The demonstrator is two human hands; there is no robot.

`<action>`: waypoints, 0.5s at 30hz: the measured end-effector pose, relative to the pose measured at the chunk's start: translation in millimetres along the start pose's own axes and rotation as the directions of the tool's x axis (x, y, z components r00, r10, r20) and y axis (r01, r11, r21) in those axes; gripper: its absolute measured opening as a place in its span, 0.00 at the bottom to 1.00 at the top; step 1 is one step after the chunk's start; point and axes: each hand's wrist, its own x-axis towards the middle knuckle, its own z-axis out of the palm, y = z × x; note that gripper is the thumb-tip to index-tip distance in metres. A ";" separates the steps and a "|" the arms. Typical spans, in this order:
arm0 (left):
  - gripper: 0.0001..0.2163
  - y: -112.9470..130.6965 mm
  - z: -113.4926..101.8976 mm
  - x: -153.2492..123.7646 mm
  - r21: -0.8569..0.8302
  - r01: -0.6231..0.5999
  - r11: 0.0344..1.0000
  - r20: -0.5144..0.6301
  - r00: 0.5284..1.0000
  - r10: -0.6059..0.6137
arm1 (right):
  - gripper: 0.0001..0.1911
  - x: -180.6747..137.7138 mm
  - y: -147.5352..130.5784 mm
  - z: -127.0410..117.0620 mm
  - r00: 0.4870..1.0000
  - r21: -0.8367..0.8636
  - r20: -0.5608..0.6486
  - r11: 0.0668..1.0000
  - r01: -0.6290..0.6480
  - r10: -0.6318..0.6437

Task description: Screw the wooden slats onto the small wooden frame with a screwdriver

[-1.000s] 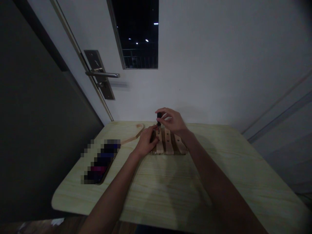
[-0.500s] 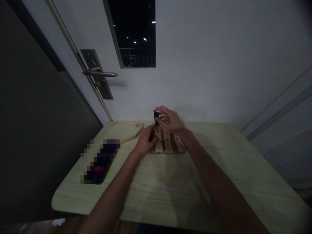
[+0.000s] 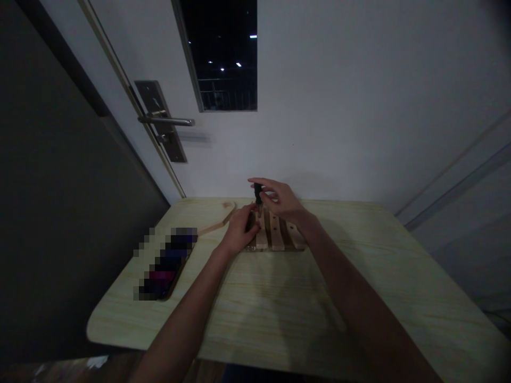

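In the head view my right hand [image 3: 282, 201] holds an upright screwdriver [image 3: 257, 193] by its black handle, fingers and thumb at its sides. Its tip points down at a pale wooden strip beside my left hand [image 3: 239, 229]. That hand is closed on the left side of a brown wooden board [image 3: 269, 232], thumb toward the strips and fingertips close to the screwdriver. Pale wooden strips [image 3: 276, 240] with small dark holes lie across the board. Part of the board is hidden under both hands.
A curved pale wooden piece [image 3: 213, 226] lies left of my left hand. Nearer, a phone [image 3: 175, 266] with a blurred screen rests on the wood-grain table [image 3: 255, 308]. Behind the table stands a white door with a metal handle [image 3: 171, 122] and a dark window [image 3: 225, 58].
The fingers of my right hand have shifted on the screwdriver handle, the index finger now stretched over its top. My left hand stays on the board. The whole view has slid slightly.
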 end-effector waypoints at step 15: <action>0.22 -2.4 2.0 -0.6 0.008 -0.013 1.000 -0.015 1.000 0.013 | 0.20 0.4 4.2 -2.8 0.999 -0.096 -0.005 0.995 0.039 -0.039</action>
